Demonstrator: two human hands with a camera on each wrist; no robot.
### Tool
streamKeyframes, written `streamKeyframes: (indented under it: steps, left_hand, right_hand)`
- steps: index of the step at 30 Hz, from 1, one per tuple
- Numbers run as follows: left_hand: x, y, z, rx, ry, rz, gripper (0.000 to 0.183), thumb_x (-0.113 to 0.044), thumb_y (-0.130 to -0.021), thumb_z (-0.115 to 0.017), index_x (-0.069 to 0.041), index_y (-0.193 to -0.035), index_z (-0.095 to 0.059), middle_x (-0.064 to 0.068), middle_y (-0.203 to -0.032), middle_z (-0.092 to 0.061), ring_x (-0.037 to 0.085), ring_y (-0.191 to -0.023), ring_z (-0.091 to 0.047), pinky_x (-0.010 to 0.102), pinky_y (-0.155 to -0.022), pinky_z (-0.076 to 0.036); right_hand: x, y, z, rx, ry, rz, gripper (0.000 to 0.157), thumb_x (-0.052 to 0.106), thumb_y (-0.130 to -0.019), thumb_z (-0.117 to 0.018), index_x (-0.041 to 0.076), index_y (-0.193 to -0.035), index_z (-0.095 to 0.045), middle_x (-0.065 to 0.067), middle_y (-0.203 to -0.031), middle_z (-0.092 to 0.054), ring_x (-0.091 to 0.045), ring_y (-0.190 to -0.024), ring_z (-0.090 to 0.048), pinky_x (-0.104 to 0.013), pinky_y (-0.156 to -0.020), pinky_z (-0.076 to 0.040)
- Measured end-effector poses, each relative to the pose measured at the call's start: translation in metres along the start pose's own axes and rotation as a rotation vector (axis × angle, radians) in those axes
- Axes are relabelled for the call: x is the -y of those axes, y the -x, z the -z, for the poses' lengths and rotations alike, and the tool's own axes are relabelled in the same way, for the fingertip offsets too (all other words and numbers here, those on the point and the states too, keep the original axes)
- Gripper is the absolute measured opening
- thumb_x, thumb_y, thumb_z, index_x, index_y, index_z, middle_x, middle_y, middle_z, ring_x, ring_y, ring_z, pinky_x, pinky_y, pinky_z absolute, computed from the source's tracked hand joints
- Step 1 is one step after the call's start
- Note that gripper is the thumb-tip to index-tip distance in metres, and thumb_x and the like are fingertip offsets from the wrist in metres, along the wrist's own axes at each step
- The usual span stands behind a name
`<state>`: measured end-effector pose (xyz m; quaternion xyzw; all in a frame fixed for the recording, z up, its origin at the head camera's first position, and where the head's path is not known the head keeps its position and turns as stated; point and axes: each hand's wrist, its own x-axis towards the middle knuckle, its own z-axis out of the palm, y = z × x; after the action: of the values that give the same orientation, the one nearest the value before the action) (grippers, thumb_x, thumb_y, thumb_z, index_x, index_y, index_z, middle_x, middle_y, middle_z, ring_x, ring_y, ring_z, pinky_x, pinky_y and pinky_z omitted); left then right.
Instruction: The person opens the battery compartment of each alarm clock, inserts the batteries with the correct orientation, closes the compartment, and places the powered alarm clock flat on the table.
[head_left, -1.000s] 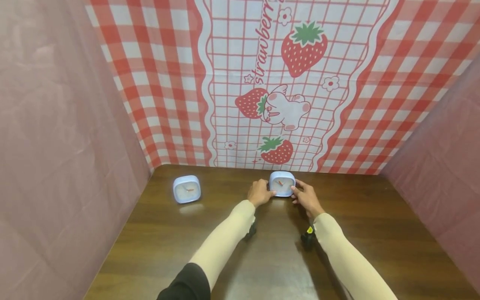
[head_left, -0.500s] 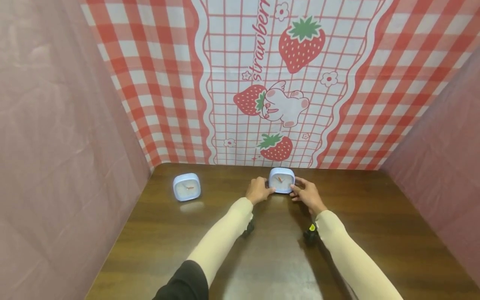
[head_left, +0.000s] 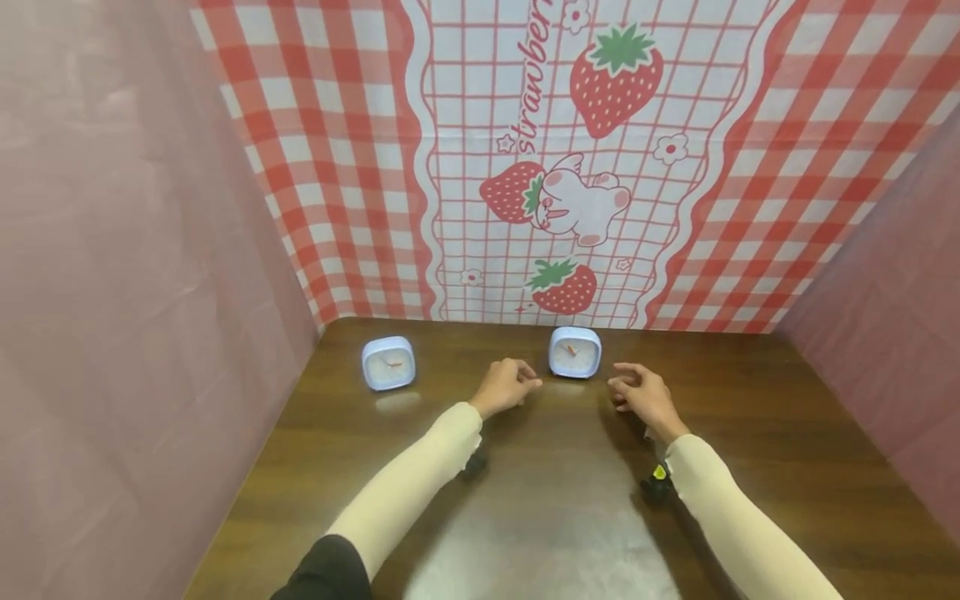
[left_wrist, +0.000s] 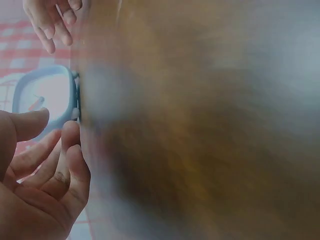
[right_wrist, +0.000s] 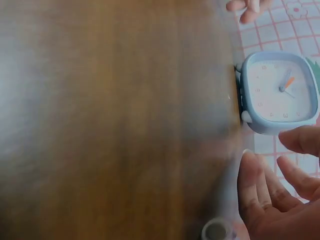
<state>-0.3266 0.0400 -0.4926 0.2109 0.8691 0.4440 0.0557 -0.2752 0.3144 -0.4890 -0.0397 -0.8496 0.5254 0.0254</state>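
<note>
A light blue alarm clock (head_left: 574,353) stands upright near the table's back edge, between the two hands and apart from both. To its left, my left hand (head_left: 507,387) hovers with loosely bent fingers and holds nothing. My right hand (head_left: 643,395) is on the other side, its fingers relaxed and empty. Both wrist views show the same clock (right_wrist: 282,92) with its pale face, orange hand and small feet on the wood. In the left wrist view the thumb (left_wrist: 32,124) overlaps part of the clock face. A second, similar clock (head_left: 388,364) stands farther left.
The brown wooden table (head_left: 525,500) reaches back to a red checked cloth (head_left: 345,208) printed with strawberries. Pink curtains (head_left: 135,292) hang at both sides. Dark wrist-worn devices (head_left: 657,485) sit under the forearms.
Both hands held the middle clock by its sides and have let go, drawing apart to the left and right. The clock stays where it was on the table. The view has shifted slightly.
</note>
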Motion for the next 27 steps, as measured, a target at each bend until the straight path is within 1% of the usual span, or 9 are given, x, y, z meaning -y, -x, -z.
streamKeyframes:
  steps: [4,6,8,12,15,18,21,24,27]
  left_hand:
    - [0.002,0.021,0.010,0.043,-0.004,-0.030,0.017,-0.019,-0.099,-0.070,-0.004,-0.105,-0.074,0.004,-0.089,-0.072,0.012,-0.058,-0.065,0.024,-0.054,-0.056]
    - [0.004,0.031,0.013,0.066,-0.015,-0.036,0.017,-0.021,-0.100,-0.070,-0.006,-0.105,-0.074,0.002,-0.088,-0.072,0.012,-0.059,-0.065,0.025,-0.055,-0.056]
    - [0.004,0.040,0.016,0.077,-0.041,-0.058,0.016,-0.022,-0.099,-0.070,-0.007,-0.105,-0.075,0.001,-0.089,-0.073,0.012,-0.061,-0.065,0.025,-0.057,-0.056]
    - [0.001,0.060,0.023,0.079,-0.101,-0.136,0.013,-0.023,-0.098,-0.071,-0.011,-0.102,-0.076,-0.002,-0.094,-0.074,0.007,-0.074,-0.065,0.024,-0.070,-0.055]
    - [0.001,0.074,0.024,0.090,-0.131,-0.199,0.013,-0.025,-0.099,-0.071,-0.013,-0.103,-0.076,-0.005,-0.095,-0.073,0.005,-0.083,-0.064,0.024,-0.078,-0.053]
    - [0.003,0.086,0.025,0.112,-0.130,-0.232,0.014,-0.026,-0.099,-0.071,-0.013,-0.104,-0.075,-0.007,-0.095,-0.072,0.004,-0.084,-0.063,0.023,-0.078,-0.053]
    - [0.004,0.096,0.028,0.117,-0.123,-0.244,0.016,-0.027,-0.099,-0.071,-0.013,-0.105,-0.075,-0.007,-0.094,-0.071,0.002,-0.080,-0.062,0.021,-0.074,-0.053]
    - [0.003,0.104,0.033,0.115,-0.122,-0.259,0.020,-0.028,-0.099,-0.071,-0.011,-0.108,-0.074,-0.006,-0.095,-0.070,0.001,-0.075,-0.060,0.020,-0.071,-0.052]
    - [0.001,0.111,0.040,0.110,-0.143,-0.285,0.023,-0.030,-0.098,-0.071,-0.011,-0.111,-0.073,-0.006,-0.096,-0.070,0.000,-0.073,-0.059,0.020,-0.070,-0.052]
  right_hand:
    - [0.000,0.015,0.002,0.042,0.056,0.042,0.045,0.017,-0.104,-0.063,-0.006,-0.141,-0.052,-0.030,-0.127,-0.064,-0.027,-0.095,-0.068,-0.033,-0.070,-0.061]
    - [0.000,0.024,0.001,0.060,0.100,0.083,0.045,0.020,-0.103,-0.064,-0.005,-0.139,-0.055,-0.027,-0.126,-0.066,-0.027,-0.100,-0.067,-0.033,-0.071,-0.061]
    - [0.000,0.033,-0.002,0.063,0.150,0.137,0.043,0.022,-0.102,-0.066,-0.003,-0.137,-0.058,-0.024,-0.124,-0.068,-0.026,-0.102,-0.066,-0.032,-0.070,-0.061]
    - [0.005,0.052,-0.012,0.056,0.217,0.233,0.042,0.027,-0.101,-0.069,0.002,-0.134,-0.063,-0.017,-0.119,-0.071,-0.025,-0.098,-0.067,-0.028,-0.071,-0.058]
    - [0.008,0.065,-0.020,0.062,0.250,0.290,0.041,0.029,-0.100,-0.070,0.005,-0.133,-0.064,-0.011,-0.117,-0.072,-0.022,-0.097,-0.067,-0.028,-0.076,-0.057]
    - [0.012,0.076,-0.027,0.076,0.265,0.333,0.040,0.028,-0.100,-0.070,0.005,-0.132,-0.065,-0.007,-0.115,-0.072,-0.020,-0.097,-0.068,-0.030,-0.081,-0.057]
    - [0.016,0.083,-0.032,0.086,0.256,0.353,0.039,0.027,-0.099,-0.071,0.005,-0.131,-0.065,-0.007,-0.113,-0.073,-0.020,-0.096,-0.068,-0.032,-0.082,-0.058]
    - [0.020,0.088,-0.035,0.096,0.247,0.361,0.040,0.028,-0.099,-0.072,0.006,-0.132,-0.064,-0.008,-0.115,-0.072,-0.020,-0.095,-0.069,-0.033,-0.082,-0.058]
    - [0.022,0.093,-0.036,0.101,0.245,0.344,0.042,0.031,-0.098,-0.072,0.009,-0.133,-0.064,-0.009,-0.119,-0.071,-0.020,-0.096,-0.068,-0.033,-0.081,-0.058]
